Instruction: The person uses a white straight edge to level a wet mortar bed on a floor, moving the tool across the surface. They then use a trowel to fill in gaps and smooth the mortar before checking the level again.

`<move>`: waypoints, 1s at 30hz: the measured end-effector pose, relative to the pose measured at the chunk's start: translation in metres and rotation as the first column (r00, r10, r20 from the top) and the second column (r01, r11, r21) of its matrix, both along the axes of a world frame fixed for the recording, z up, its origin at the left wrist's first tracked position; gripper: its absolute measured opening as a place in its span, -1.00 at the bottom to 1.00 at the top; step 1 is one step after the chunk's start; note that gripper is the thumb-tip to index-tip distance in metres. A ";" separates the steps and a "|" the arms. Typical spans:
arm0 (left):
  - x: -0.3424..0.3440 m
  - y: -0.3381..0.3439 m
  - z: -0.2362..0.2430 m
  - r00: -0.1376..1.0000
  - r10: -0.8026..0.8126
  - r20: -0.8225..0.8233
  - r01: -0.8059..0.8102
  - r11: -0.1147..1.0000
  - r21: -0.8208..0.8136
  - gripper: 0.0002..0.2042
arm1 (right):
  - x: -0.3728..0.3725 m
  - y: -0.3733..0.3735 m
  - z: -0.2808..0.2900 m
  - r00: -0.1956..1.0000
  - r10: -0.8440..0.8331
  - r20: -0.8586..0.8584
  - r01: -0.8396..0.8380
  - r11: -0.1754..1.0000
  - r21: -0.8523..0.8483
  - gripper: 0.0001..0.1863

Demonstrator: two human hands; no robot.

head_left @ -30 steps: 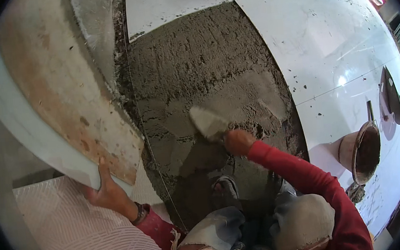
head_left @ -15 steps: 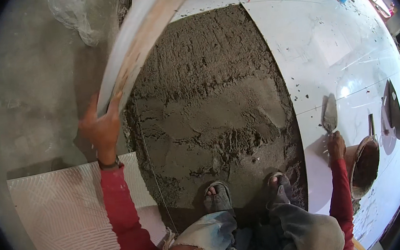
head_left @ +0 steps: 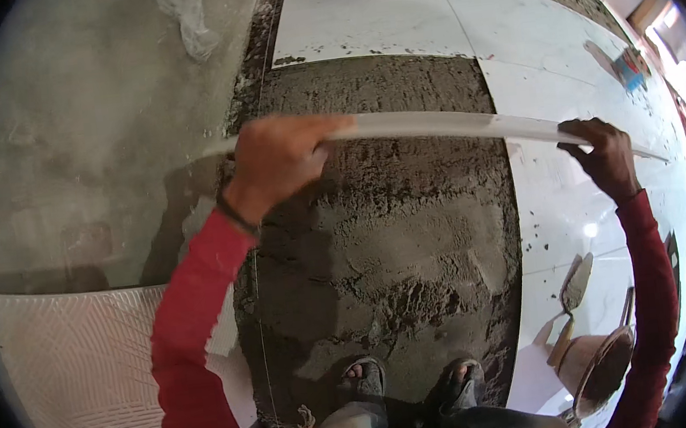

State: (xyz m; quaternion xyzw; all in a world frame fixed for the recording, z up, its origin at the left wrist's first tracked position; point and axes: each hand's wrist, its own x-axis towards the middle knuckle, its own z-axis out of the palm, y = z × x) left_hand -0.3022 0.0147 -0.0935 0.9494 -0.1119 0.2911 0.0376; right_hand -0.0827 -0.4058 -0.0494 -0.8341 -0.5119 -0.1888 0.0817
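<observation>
A long, pale straight piece [head_left: 450, 124], seen edge-on, spans the strip of grey mortar [head_left: 379, 243] and reaches over the white tiles [head_left: 566, 217]. My left hand [head_left: 279, 154] grips it at the left, slightly blurred, and my right hand [head_left: 601, 152] has its fingers wrapped over it at the right. A trowel [head_left: 574, 282] lies on the tiles beside a mortar-caked bucket [head_left: 578, 352]. My sandalled feet are on the mortar at the bottom.
A ridged-back tile [head_left: 77, 363] lies at lower left on the grey floor [head_left: 63, 142], with a crumpled plastic sheet [head_left: 184, 19] farther back. A small blue can [head_left: 631, 75] stands at upper right. A dark flat object is partly hidden beside my right forearm.
The piece has swung from upright at left to crosswise over the mortar. My right hand left the trowel on the tiles and moved up onto the piece; my left hand moved forward and right.
</observation>
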 end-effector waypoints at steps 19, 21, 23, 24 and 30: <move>0.155 0.204 -0.059 0.832 0.549 -0.075 -0.530 0.829 0.180 -0.51 | 0.129 0.255 0.036 0.967 -0.201 0.157 0.238 0.931 -0.275 -0.56; 0.161 0.196 -0.065 0.832 0.540 -0.127 -0.524 0.841 0.138 -0.51 | 0.132 0.254 0.034 0.964 -0.197 0.179 0.243 0.925 -0.292 -0.56; 0.166 0.192 -0.073 0.832 0.539 -0.130 -0.529 0.842 0.102 -0.59 | 0.132 0.254 0.031 0.953 -0.195 0.234 0.266 0.905 -0.331 -0.56; 0.163 0.195 -0.075 0.827 0.546 -0.136 -0.534 0.838 0.115 -0.59 | 0.129 0.257 0.027 0.957 -0.189 0.220 0.255 0.909 -0.328 -0.56; 0.173 0.200 -0.078 0.770 0.603 -0.209 -0.594 0.797 0.109 -0.52 | 0.135 0.255 0.024 0.964 -0.189 0.184 0.244 0.903 -0.352 -0.56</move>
